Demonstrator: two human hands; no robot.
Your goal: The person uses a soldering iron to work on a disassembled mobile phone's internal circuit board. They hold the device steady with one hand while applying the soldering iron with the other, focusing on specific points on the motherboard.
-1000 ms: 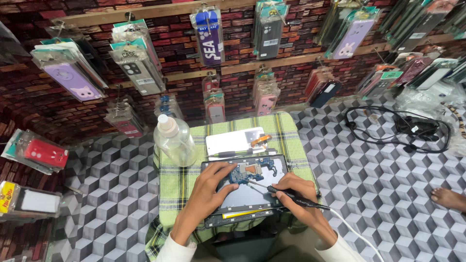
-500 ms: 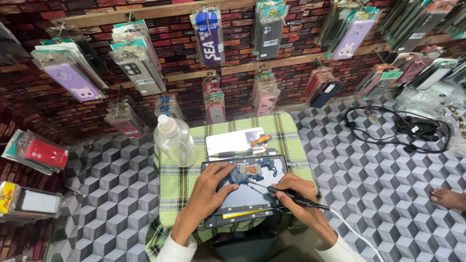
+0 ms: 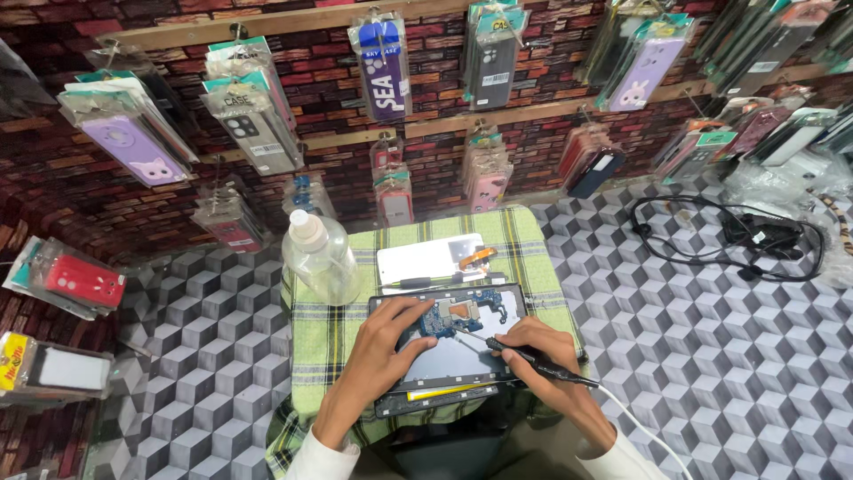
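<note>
Two hands work over an opened phone (image 3: 449, 342) lying on a green checked cloth (image 3: 329, 333). The right hand (image 3: 542, 356) is closed around a corded soldering iron (image 3: 533, 360), its tip resting at the blue circuit board (image 3: 440, 318) in the phone's upper part. The left hand (image 3: 386, 342) lies half open, fingers pressing the phone steady and gripping nothing. Judging by the exposed board, opening is done; board work looks under way and reassembly remains. Beyond lie a white back panel (image 3: 431, 262) and a clear plastic bottle (image 3: 320, 258).

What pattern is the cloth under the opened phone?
Green plaid cloth with dark and white stripes, under the opened phone; clearest in the head view.
</note>
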